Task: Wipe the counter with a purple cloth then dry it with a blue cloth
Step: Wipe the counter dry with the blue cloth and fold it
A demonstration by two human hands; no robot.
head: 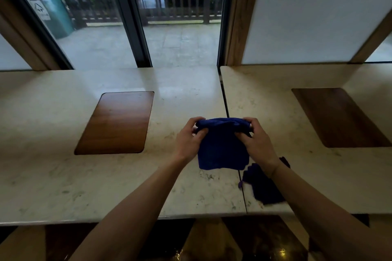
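Note:
A blue cloth (222,148) hangs above the pale stone counter (63,176), held up by its top edge. My left hand (188,140) pinches the cloth's upper left corner and my right hand (257,140) pinches its upper right corner. A dark purple cloth (263,186) lies crumpled on the counter near the front edge, just under my right forearm, which hides part of it.
Two wooden inlays sit flush in the counter, one at the left (116,123) and one at the far right (339,116). A narrow seam (224,99) splits the counter into two slabs. Glass doors and a white wall panel (307,17) rise behind it.

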